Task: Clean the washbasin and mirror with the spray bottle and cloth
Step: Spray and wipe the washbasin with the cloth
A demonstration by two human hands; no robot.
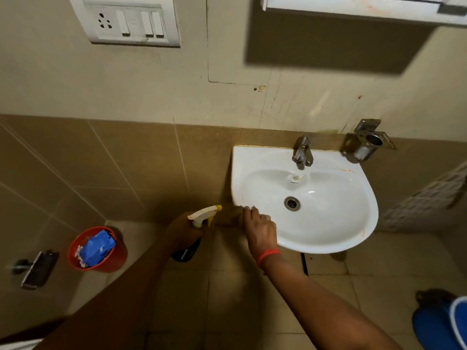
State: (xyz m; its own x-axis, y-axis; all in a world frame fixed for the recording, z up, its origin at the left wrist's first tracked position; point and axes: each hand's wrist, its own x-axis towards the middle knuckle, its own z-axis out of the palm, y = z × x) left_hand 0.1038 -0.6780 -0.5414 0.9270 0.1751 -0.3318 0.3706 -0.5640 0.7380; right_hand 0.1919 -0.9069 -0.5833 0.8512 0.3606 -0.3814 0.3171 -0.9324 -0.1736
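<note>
The left hand (184, 231) was closed around the dark spray bottle with white trigger head and yellow nozzle (199, 223), held just left of the white ceramic washbasin (348, 238). The right hand (260, 229) lay on the basin's near-left rim, fingers bent down; whether they pressed a cloth, I could not tell. The basin step seemed in hand. Next, the nozzle probably needed aiming into the bowl.

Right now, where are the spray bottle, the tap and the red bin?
White-and-yellow spray bottle (202, 215): head view, trigger head.
Silver metal tap (302, 152): head view, body.
Round red plastic bin (115, 258): head view, outer wall.
</note>
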